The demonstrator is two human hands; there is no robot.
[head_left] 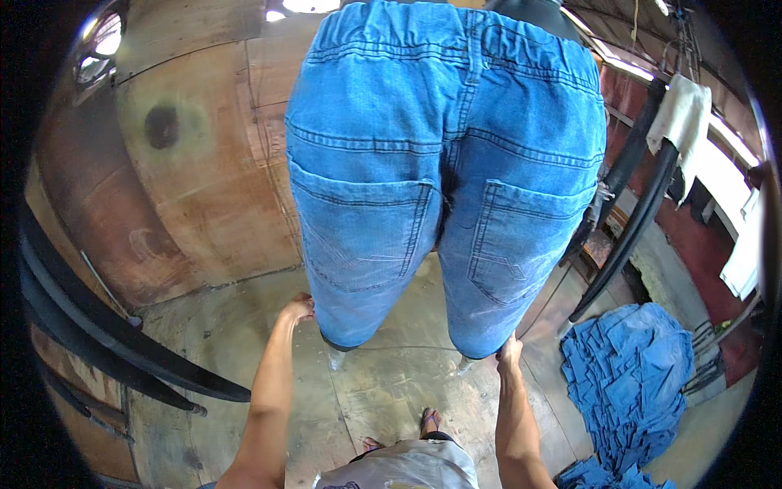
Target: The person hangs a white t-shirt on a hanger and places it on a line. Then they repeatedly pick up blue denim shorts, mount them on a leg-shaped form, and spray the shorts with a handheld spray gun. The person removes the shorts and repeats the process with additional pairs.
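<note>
A pair of blue jeans [366, 163] with an elastic waistband is stretched over a dark leg-shaped form [538, 15], its back pockets facing me. The form's dark top shows above the waistband. Below the hems, short pale stubs stick out. At the outer edge of the left leg's lower end, my left hand [300, 308] is closed on the denim, its fingertips partly hidden. My right hand [510, 352] grips the outer side of the right leg's hem, fingers curled around the cloth. Both arms reach forward, spread to either side of the jeans.
To the right on the floor lies a large heap of blue denim garments [627, 375]. Long black padded tubes [122, 334] slope in from the left, and another black tube [631, 232] stands at right, near a hanging whitish cloth [683, 122]. A stained wooden wall [204, 163] rises at left.
</note>
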